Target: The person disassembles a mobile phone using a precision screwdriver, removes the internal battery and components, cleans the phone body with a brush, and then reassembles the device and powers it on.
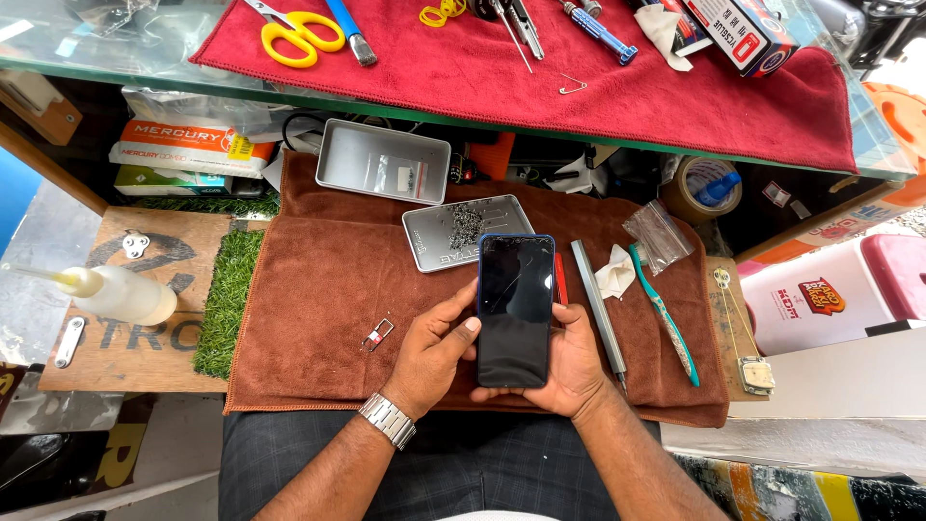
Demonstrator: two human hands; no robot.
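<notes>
Gripping one phone (515, 309) (two hands)

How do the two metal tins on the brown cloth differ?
The deeper rectangular silver tin lies square at the brown cloth's back edge, holding a small clear bag. The shallower silver lid-like tin sits skewed nearer the dark blue-cased phone and holds a loose pile of tiny dark parts. Both are open-topped rounded rectangles.
</notes>
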